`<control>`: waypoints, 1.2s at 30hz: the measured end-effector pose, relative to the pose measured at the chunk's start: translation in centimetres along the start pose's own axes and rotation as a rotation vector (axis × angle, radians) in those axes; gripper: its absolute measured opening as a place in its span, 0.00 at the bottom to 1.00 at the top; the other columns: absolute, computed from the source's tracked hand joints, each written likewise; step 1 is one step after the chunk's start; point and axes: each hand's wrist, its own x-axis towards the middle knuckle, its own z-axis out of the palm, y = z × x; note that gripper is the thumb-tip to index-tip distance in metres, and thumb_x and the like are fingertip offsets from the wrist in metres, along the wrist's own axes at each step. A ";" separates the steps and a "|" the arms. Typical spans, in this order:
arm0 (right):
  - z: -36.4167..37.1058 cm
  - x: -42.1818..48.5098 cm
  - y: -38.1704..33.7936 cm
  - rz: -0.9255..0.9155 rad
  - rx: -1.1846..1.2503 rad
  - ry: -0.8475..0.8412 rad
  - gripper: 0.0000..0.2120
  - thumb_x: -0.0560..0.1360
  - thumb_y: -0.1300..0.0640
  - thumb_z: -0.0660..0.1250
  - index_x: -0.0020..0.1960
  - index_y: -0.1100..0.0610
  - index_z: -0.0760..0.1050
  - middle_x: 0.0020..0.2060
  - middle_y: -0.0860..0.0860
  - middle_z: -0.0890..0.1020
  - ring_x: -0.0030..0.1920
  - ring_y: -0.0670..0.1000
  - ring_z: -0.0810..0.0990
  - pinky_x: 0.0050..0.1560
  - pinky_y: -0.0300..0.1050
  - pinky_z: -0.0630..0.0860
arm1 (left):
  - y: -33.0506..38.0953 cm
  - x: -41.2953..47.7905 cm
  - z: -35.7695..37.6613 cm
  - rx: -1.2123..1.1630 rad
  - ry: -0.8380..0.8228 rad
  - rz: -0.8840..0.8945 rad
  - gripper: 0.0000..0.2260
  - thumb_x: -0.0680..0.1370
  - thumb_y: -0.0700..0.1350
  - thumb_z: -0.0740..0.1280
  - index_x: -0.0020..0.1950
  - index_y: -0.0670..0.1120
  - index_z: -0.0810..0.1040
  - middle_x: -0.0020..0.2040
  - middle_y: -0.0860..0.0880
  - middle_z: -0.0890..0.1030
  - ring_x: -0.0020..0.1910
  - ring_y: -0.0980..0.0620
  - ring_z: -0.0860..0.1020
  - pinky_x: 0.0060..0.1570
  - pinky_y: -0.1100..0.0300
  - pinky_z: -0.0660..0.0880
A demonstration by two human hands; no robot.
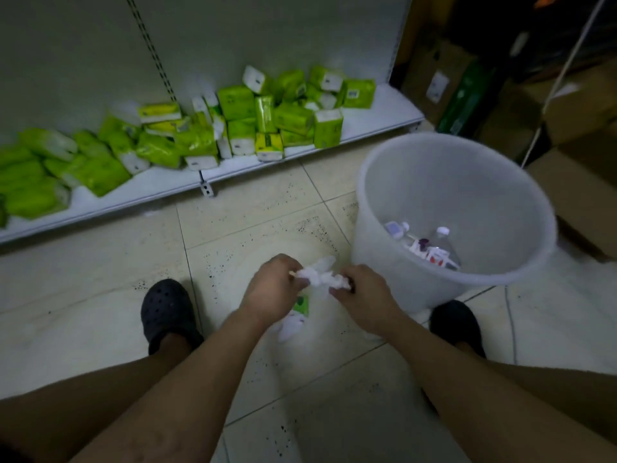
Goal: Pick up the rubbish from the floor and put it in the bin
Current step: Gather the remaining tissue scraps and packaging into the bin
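Observation:
A crumpled white tissue (321, 275) is stretched between both hands just above the tiled floor. My left hand (273, 289) grips its left end and my right hand (362, 295) grips its right end. Below the hands, a green and white tissue wrapper (297, 314) lies on the floor, partly hidden by my left wrist. The white translucent bin (394, 202) stands upright to the right of my hands, with small bottles and packets (424, 245) at its bottom.
A low white shelf (140, 192) along the far wall carries several green tissue packs (240, 118). Cardboard boxes (581, 195) stand behind and right of the bin. My feet in dark clogs (165, 312) are planted on either side of the hands.

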 end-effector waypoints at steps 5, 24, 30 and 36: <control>-6.2 -1.3 -3.7 -0.065 -0.048 0.099 0.06 0.70 0.60 0.70 0.39 0.59 0.72 0.38 0.54 0.77 0.38 0.54 0.76 0.35 0.42 0.71 | 5.0 -1.4 -3.6 -0.055 0.098 0.071 0.04 0.75 0.48 0.69 0.47 0.49 0.77 0.35 0.50 0.83 0.35 0.53 0.81 0.33 0.61 0.72; -21.0 -0.5 -0.1 0.093 0.051 0.162 0.15 0.78 0.58 0.59 0.63 0.59 0.75 0.55 0.57 0.80 0.53 0.57 0.79 0.60 0.53 0.77 | 18.9 4.2 0.4 -0.140 0.102 0.157 0.09 0.76 0.40 0.65 0.50 0.50 0.83 0.38 0.46 0.83 0.37 0.49 0.83 0.34 0.59 0.75; -21.5 0.8 3.5 0.088 -0.131 0.177 0.19 0.74 0.56 0.67 0.65 0.52 0.74 0.61 0.54 0.79 0.56 0.55 0.78 0.58 0.44 0.73 | 20.6 7.2 3.7 0.161 -0.024 0.177 0.22 0.74 0.49 0.68 0.68 0.58 0.72 0.67 0.51 0.76 0.65 0.49 0.74 0.63 0.57 0.70; -20.6 0.9 4.0 0.192 -0.292 0.068 0.39 0.70 0.49 0.72 0.75 0.46 0.56 0.72 0.53 0.63 0.68 0.58 0.68 0.66 0.54 0.71 | 18.0 6.4 3.7 0.365 -0.054 0.196 0.27 0.72 0.56 0.69 0.70 0.59 0.67 0.75 0.51 0.65 0.71 0.47 0.65 0.68 0.44 0.65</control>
